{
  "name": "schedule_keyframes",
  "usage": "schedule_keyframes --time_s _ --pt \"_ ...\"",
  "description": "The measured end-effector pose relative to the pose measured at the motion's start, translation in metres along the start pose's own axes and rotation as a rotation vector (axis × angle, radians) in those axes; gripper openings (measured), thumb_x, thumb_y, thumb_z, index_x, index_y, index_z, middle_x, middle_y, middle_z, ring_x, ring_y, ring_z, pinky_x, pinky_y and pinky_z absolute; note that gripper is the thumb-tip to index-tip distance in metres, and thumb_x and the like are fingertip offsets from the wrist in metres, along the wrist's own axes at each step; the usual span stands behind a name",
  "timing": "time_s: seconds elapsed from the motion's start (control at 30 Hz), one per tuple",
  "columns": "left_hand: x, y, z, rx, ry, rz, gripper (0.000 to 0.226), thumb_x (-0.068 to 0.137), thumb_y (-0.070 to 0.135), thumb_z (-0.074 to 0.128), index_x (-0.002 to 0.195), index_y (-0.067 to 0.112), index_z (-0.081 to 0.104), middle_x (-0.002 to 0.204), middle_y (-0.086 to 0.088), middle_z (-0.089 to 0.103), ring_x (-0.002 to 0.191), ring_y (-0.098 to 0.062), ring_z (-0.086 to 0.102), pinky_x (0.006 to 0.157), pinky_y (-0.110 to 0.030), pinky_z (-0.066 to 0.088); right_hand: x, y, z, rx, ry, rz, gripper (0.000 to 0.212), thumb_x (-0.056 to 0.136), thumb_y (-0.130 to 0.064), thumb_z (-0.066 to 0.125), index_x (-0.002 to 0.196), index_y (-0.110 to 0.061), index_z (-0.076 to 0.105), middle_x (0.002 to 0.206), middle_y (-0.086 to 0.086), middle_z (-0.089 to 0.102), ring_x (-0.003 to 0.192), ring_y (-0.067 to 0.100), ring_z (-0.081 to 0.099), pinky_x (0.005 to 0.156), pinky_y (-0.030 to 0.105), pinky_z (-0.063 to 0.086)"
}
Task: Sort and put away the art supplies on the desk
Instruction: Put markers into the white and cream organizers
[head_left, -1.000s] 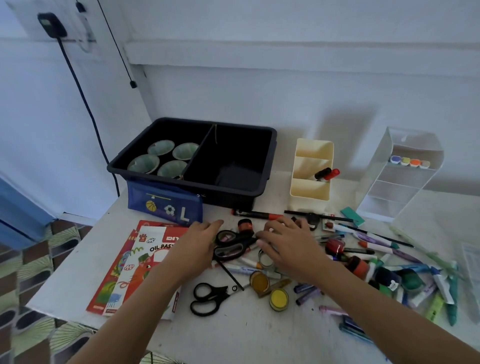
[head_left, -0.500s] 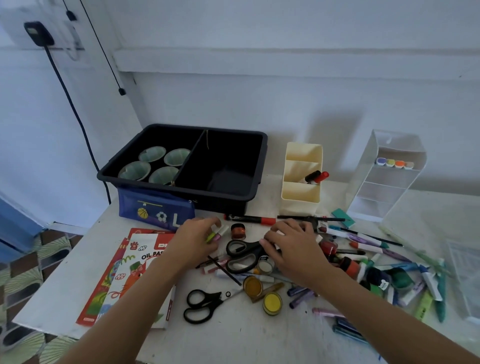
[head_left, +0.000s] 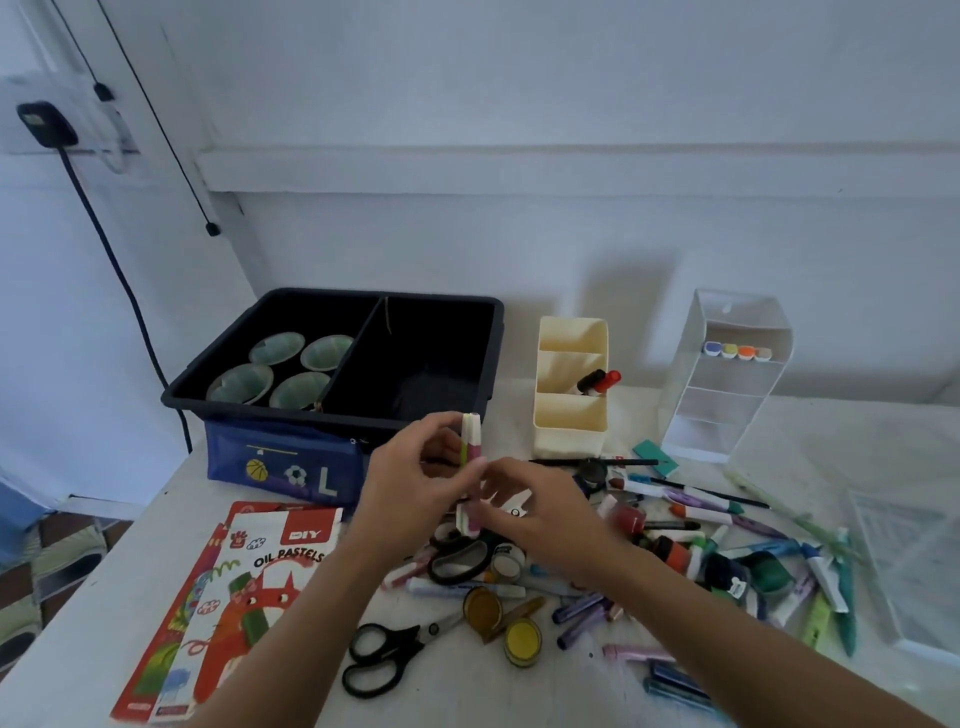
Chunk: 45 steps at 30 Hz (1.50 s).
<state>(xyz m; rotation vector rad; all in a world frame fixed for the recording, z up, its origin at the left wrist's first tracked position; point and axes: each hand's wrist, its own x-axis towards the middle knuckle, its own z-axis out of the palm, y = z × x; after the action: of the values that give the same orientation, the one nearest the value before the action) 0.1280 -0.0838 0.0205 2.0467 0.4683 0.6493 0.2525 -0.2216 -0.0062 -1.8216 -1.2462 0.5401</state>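
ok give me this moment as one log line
left hand: pinches two markers upright | right hand: by their lower end, grip unclear | marker pile: unsorted on desk

Mostly plastic, with some cloth and card.
The black bin (head_left: 332, 418) at centre left is smooth, dull plastic; the cream organiser (head_left: 570, 434) is matt plastic, and the shelf unit (head_left: 691, 395) at right is clear, glossy plastic. The blue pencil case (head_left: 280, 460) looks like woven cloth. The oil pastels box (head_left: 260, 587) at lower left is glossy printed card. The scissors (head_left: 384, 660) have shiny black plastic handles, and the markers (head_left: 471, 439) have smooth plastic barrels.
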Motion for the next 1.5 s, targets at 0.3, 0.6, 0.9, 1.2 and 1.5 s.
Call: schedule_keyframes --time_s 0.3,0.6,0.9,1.2,1.5 --pt "0.023 0.021 0.075 -0.117 -0.189 -0.058 0.01 0.089 0.033 0.078 0.095 0.026 0.072 0.085 0.005 0.074 0.082 -0.013 0.072 0.077 -0.033 0.061 -0.037 0.023 -0.046 -0.035 0.183 0.129 0.009 0.097 -0.02 0.061 0.101 -0.015 0.068 0.08 -0.013 0.063 0.073 -0.001 0.058 0.066 0.014 0.043" --pt "0.038 0.054 0.133 -0.132 -0.271 0.03 0.011 0.096 0.027 0.07 0.102 0.021 0.077 0.089 0.004 0.077 0.085 -0.014 0.072 0.081 -0.038 0.06 -0.08 0.044 -0.106 -0.023 0.301 0.253 0.01 0.096 -0.013 0.063 0.099 -0.018 0.071 0.084 -0.001 0.067 0.077 0.013 0.06 0.072 0.029 0.046" --pt "0.054 0.088 0.166 -0.072 -0.236 0.079 0.02 0.106 0.045 0.045 0.111 0.032 0.059 0.093 0.009 0.063 0.07 -0.011 0.069 0.063 -0.03 0.057 -0.106 0.058 -0.162 -0.12 0.772 0.223 0.025 0.104 -0.022 0.048 0.129 -0.025 0.055 0.071 -0.007 0.058 0.059 0.004 0.053 0.051 0.014 0.037" --pt "0.075 0.111 0.178 0.213 -0.226 0.204 0.032 0.109 0.026 0.043 0.137 0.021 0.058 0.088 0.006 0.058 0.076 0.001 0.055 0.066 -0.005 0.041 -0.097 0.057 -0.201 -0.169 0.94 0.137 0.012 0.097 -0.034 0.06 0.091 -0.026 0.054 0.064 -0.003 0.059 0.05 0.01 0.047 0.044 0.014 0.036" --pt "0.08 0.1 0.17 0.357 -0.189 0.23 0.031 0.101 0.022 0.062 0.131 0.019 0.068 0.105 0.009 0.056 0.093 -0.003 0.052 0.076 -0.008 0.038 -0.086 0.048 -0.214 -0.27 1.011 -0.085 0.014 0.096 -0.035 0.06 0.091 -0.023 0.056 0.067 -0.017 0.057 0.06 0.0 0.057 0.049 0.009 0.038"
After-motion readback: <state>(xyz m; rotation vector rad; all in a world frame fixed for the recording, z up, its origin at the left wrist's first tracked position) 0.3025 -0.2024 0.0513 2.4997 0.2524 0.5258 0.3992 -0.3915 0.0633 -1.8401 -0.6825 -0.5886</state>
